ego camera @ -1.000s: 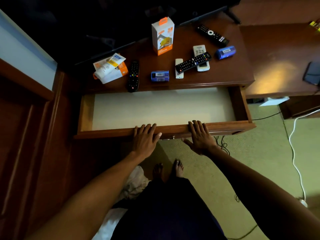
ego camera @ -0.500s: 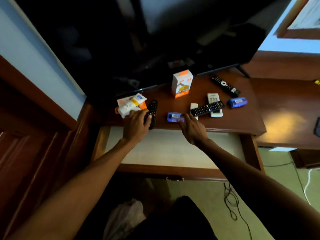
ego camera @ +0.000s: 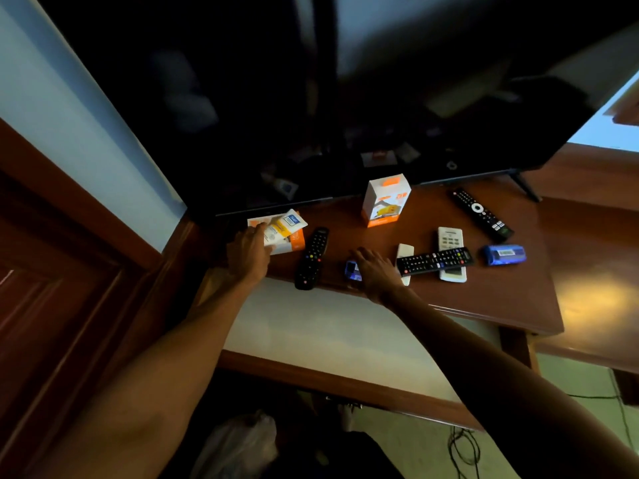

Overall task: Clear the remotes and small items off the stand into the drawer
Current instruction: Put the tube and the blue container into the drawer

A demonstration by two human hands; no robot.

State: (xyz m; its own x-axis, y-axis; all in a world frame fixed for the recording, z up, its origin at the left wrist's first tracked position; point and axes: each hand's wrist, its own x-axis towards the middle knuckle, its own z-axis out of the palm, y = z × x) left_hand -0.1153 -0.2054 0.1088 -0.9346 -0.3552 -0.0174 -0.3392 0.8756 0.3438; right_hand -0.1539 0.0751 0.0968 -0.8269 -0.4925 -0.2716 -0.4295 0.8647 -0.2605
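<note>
Dark reddish wood stand (ego camera: 484, 299), polished top, with its drawer (ego camera: 311, 326) pulled out below the near edge, pale lining showing and nothing seen inside it. Far left of the top: an orange-and-white box with a white and yellow tube lying on it (ego camera: 285, 233); the left hand (ego camera: 247, 254) rests against the left end of this pair, fingers touching the packaging (whether it grips or merely touches cannot be told). Just right of that: a black remote with coloured buttons (ego camera: 311, 259), lying lengthwise, its near end at the stand's edge. Near centre: a small blue item (ego camera: 352, 271), mostly covered by the right hand (ego camera: 375, 271), which lies palm-down over it with fingers curved; a firm hold cannot be confirmed. Right of that hand: a narrow white remote (ego camera: 404, 254), then a long black remote (ego camera: 435, 261) lying crosswise on top of a white air-conditioner remote (ego camera: 450, 240). Far centre: an upright white and orange carton (ego camera: 385, 200), standing alone. Far right: another black remote (ego camera: 482, 214) with a round white ring pad, set diagonally. Right, near it: a second blue item (ego camera: 505, 254) bearing a pale label. Behind all of it, a dark television screen (ego camera: 380, 98) fills the far part of the view.
</note>
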